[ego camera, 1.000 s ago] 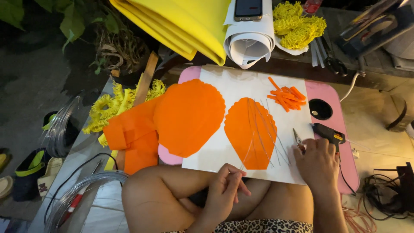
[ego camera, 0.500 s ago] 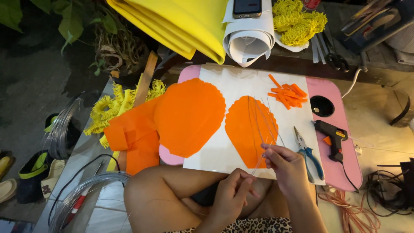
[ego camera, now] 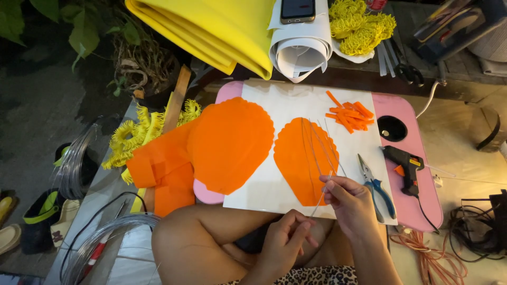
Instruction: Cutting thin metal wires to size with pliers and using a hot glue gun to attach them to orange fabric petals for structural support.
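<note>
Black glue gun (ego camera: pixel 404 164), blue-handled pliers (ego camera: pixel 376 186), yellow foam sheets (ego camera: pixel 211 29), phone (ego camera: pixel 298 9)

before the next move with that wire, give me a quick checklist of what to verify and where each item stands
1. Thin wire pinched in the right hand: ok, fingertips close on it.
2. Left hand on the wire's lower end: cannot tell, the wire is too fine to follow there.
3. Orange petal lies flat on the white sheet with wires across it: ok.
4. Pliers close to the right hand: ok, lying just beside it.
5. Glue gun lies apart from the petal: ok, on the pink board.
6. Glue gun hot or plugged in: cannot tell.
</note>
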